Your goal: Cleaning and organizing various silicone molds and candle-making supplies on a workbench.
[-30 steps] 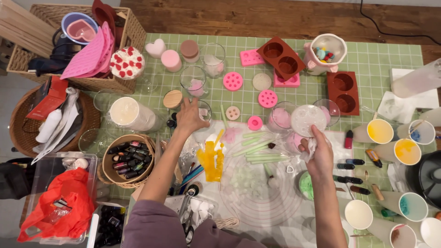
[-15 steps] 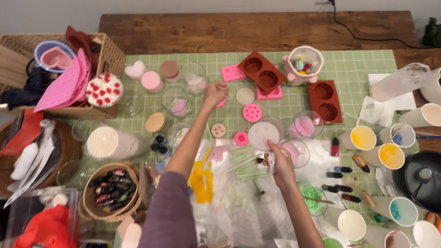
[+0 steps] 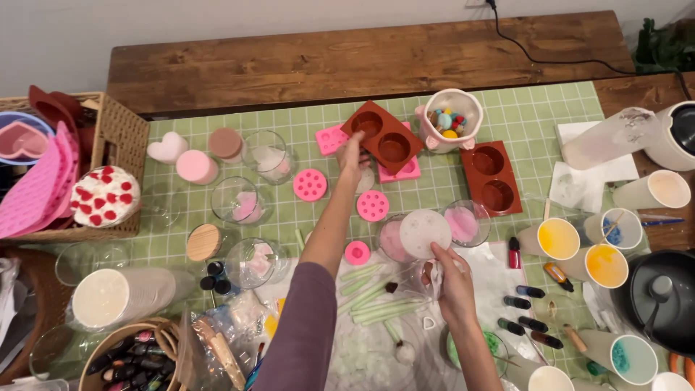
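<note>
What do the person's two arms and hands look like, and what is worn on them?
The left arm wears a long, dull purple sleeve that covers it up past the elbow; the forearm beyond it is bare. The left hand has no glove, and no ring or watch can be seen. The right arm is bare as far as the picture shows, and the right hand is bare too, without glove or wristband.

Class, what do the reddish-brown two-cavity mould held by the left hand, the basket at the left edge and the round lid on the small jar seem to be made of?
Reddish-brown two-cavity mould under the left hand: probably silicone, matte and smooth-edged. Basket: woven wicker, with a visible plaited weave. Round lid: likely light wood or bamboo, pale tan with faint grain.
</note>
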